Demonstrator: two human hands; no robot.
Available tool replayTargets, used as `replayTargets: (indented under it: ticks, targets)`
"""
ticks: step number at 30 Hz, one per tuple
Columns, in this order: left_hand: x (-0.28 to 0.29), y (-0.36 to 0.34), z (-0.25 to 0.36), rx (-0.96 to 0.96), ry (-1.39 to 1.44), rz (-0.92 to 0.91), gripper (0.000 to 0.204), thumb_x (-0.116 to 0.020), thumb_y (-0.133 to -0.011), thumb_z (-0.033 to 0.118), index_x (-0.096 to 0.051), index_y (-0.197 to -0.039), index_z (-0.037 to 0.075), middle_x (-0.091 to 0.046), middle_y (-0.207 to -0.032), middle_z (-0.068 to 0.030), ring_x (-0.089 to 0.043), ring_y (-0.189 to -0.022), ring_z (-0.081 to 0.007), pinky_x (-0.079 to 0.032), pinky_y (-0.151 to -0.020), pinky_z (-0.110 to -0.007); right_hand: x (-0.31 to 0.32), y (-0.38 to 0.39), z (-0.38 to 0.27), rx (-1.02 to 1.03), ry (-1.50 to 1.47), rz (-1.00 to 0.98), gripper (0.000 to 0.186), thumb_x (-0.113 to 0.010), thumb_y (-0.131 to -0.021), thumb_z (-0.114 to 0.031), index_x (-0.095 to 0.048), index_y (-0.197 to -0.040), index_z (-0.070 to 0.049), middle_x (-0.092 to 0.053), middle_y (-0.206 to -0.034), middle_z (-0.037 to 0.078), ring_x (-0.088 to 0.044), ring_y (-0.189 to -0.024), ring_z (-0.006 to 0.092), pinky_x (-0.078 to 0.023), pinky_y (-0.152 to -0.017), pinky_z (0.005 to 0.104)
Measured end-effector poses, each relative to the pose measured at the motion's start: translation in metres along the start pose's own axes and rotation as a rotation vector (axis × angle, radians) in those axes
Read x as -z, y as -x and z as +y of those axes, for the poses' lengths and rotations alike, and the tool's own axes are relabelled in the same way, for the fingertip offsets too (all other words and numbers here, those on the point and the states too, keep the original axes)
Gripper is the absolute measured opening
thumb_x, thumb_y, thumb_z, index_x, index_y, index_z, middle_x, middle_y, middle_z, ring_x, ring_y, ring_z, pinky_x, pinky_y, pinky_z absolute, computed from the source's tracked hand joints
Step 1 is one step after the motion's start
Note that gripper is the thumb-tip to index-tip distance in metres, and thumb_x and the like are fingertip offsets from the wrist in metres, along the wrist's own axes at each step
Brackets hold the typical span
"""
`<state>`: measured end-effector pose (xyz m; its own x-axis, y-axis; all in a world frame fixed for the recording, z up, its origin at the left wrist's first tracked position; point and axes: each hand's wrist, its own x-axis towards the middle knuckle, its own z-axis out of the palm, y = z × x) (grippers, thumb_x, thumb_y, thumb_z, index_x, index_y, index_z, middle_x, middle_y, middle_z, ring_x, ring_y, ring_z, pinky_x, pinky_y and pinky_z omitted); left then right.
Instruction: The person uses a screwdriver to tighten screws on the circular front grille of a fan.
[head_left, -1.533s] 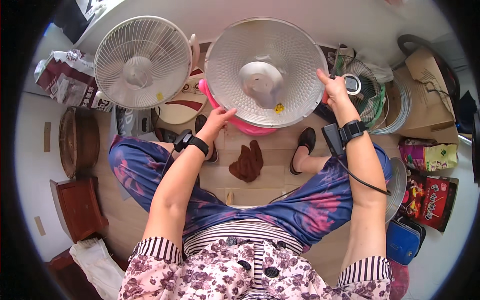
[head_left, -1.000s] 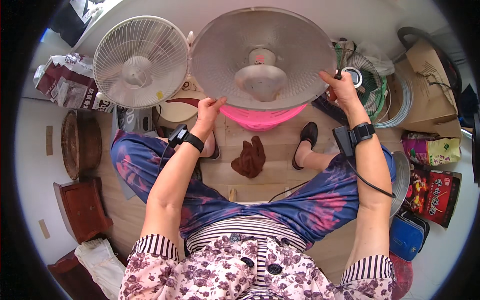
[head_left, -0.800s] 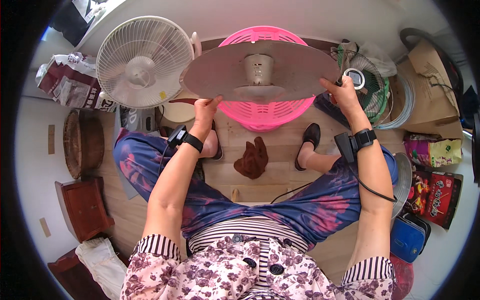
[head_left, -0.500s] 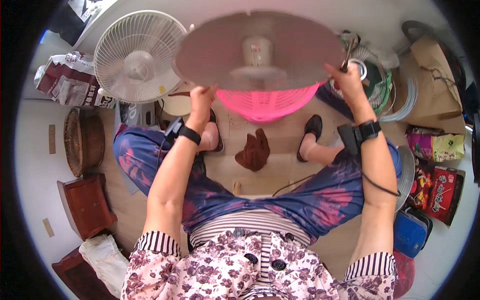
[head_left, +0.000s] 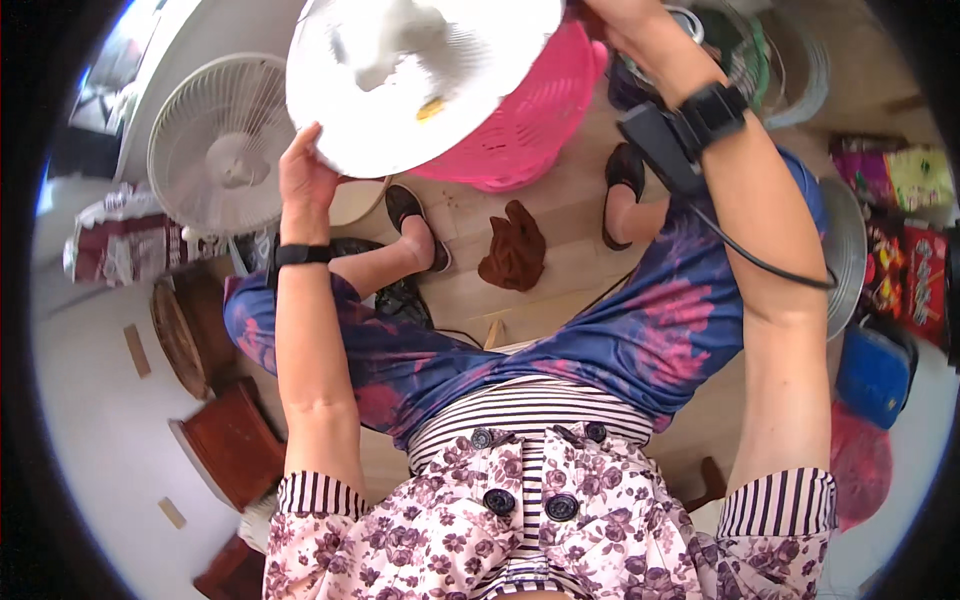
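Presently, our left hand (head_left: pixel 308 185) grips the round dish (head_left: pixel 475 95) by its rim; our right hand (head_left: pixel 628 25) is cut by the view's upper edge, so we cannot tell its grip. The dish is tilted before the pink basket (head_left: pixel 530 125), near the white fan (head_left: pixel 232 165); if its rim slips from us, it may strike either one

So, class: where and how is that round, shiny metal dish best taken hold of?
Probably by the outer rim of the round, shiny metal dish, at opposite edges, one grip coming from the left and one from the right. It is broad, with its inner face turned toward the wearer, leaving the edge to pinch; the person's left grip is at the lower-left edge.
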<state>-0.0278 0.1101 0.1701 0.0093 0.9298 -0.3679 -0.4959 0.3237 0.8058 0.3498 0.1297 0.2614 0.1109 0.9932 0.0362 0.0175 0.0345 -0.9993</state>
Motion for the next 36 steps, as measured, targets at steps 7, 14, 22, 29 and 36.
replayTargets:
  ticks: [7,14,22,29,36]
  targets:
    - [0.008,0.007,0.008,0.122,-0.171,0.066,0.041,-0.05,-0.094,0.021,-0.044,-0.127,-0.002,-0.057,-0.122,-0.0151,-0.056,-0.111,-0.029,-0.045,-0.096,-0.042,-0.028,-0.003,-0.033,0.006,-0.116,-0.227,0.025,-0.064,-0.082,-0.02,-0.065,-0.077,0.005,-0.066,-0.066,0.015,-0.066,-0.055,0.022,-0.045,-0.037,0.0294]
    - [0.015,-0.001,0.016,0.235,0.0,-0.166,0.022,-0.052,-0.092,0.018,-0.055,-0.11,0.005,-0.067,-0.096,-0.0099,-0.066,-0.08,-0.0239,-0.054,-0.067,-0.038,0.008,-0.006,-0.042,0.045,-0.253,-0.412,0.05,-0.055,-0.091,-0.041,-0.06,-0.096,0.009,-0.066,-0.093,0.021,-0.066,-0.066,0.0224,-0.045,-0.044,0.0266]
    - [0.013,0.01,0.021,0.242,0.114,-0.224,0.01,-0.052,-0.091,0.014,-0.054,-0.096,0.006,-0.061,-0.074,-0.0057,-0.051,-0.055,-0.0157,-0.031,-0.047,-0.029,0.048,-0.033,0.022,-0.314,-0.154,-0.03,0.03,-0.052,-0.092,-0.021,-0.06,-0.098,0.006,-0.065,-0.087,0.018,-0.067,-0.076,0.0271,-0.052,-0.056,0.0317]
    - [-0.001,-0.022,-0.005,0.301,0.162,-0.484,0.01,-0.053,-0.09,0.014,-0.055,-0.096,0.006,-0.061,-0.075,-0.0041,-0.049,-0.052,-0.0153,-0.028,-0.046,-0.029,0.117,-0.056,0.136,-0.79,0.131,0.204,0.022,-0.062,-0.085,-0.017,-0.065,-0.094,0.003,-0.067,-0.088,0.014,-0.065,-0.073,0.0196,-0.055,-0.065,0.0317]
    - [0.015,-0.01,0.002,0.212,0.131,-0.065,0.038,-0.052,-0.091,0.013,-0.047,-0.126,-0.001,-0.058,-0.122,-0.0126,-0.057,-0.11,-0.0278,-0.044,-0.098,-0.045,0.077,-0.014,0.083,-0.549,0.229,0.011,0.04,-0.055,-0.091,-0.027,-0.055,-0.111,0.008,-0.062,-0.104,0.02,-0.066,-0.083,0.0275,-0.057,-0.061,0.0307]
